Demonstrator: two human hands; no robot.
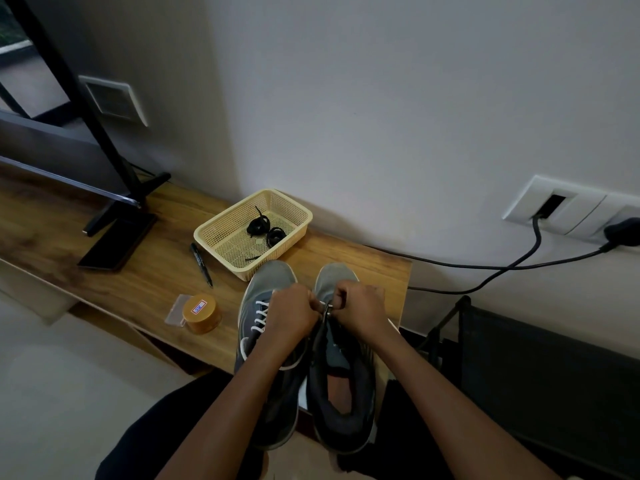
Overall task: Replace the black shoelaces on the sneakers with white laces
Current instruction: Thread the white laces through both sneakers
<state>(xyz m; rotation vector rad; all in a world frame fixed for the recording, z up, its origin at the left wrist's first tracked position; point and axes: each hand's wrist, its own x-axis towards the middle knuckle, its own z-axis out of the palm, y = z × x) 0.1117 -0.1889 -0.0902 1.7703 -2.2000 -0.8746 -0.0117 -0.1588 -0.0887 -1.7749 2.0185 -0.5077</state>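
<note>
White lace (325,303) pinched by curled left hand (292,315) and right hand (362,310), over right sneaker (341,382).

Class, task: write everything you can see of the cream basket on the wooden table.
The basket is cream, rectangular, apparently plastic, with perforated walls and floor under a solid rim. It sits upright on the wooden table, skewed, near the wall. Inside lie two coiled black laces. A black marker lies beside it, apart; the toe of a grey sneaker overlaps its near corner, contact unclear.
</note>
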